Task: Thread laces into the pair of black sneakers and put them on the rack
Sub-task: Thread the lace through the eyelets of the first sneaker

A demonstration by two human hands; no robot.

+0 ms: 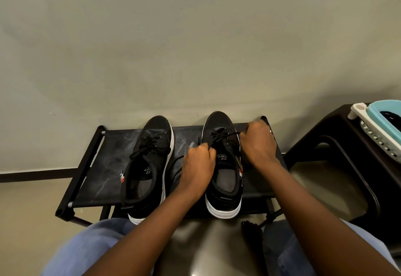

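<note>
**A:** Black lace (221, 137) on the right sneaker (223, 167) is only through the front eyelets. The left hand (198, 165) pinches one end at the shoe's 9 o'clock side; the right hand (258, 143) has its fingers curled on the other end at 3 o'clock.

**B:** Where do both shoes sit?

**A:** On top of the rack (108, 167), toes at 12 o'clock toward the wall (195, 37), heels hanging slightly over the near edge. The left sneaker (147, 167) looks laced, with a loose knot.

**B:** So what could go wrong?

**A:** As I judge it, a hard sideways pull could drag one end back out of its eyelet, or leave the two ends uneven. A tug toward 6 o'clock might tip the shoe off the near edge, since the heel overhangs.

**B:** Anything else nearby?

**A:** A dark stool (338, 145) at 3 o'clock, well apart, carries a blue basket (377, 115). The right elbow swinging out could perhaps knock it. Bare toes (251, 225) rest on the floor just under the rack's front edge, where a falling shoe would land.
</note>
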